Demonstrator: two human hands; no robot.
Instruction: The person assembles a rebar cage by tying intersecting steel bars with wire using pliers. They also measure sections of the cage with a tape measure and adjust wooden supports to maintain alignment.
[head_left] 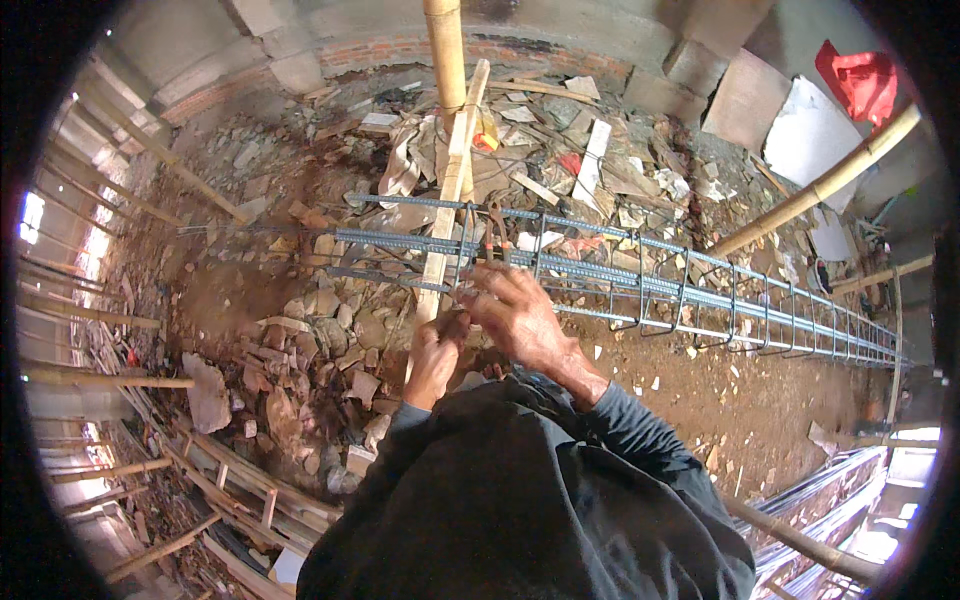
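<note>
A long cage of steel reinforcing bars (585,268), ringed by square stirrups, runs from in front of me to the far right. Its left end rests against an upright wooden batten (455,165). My right hand (520,318) is closed at the lower bar beside the batten. Just below it, my left hand (434,362) is closed too, thumb and fingers pinched near the right fingertips. What either hand pinches is too small or hidden. Pincers with orange-red handles (490,243) stand at the upper bar, jaws up; their lower ends go behind my right hand.
Bamboo poles (445,50) stand ahead, and another bamboo pole (820,180) slants at the right. Broken bricks and rubble (320,340) cover the dirt floor. Boards (810,135) and a red bag (862,82) lean at the far right wall. Lumber (235,490) lies at lower left.
</note>
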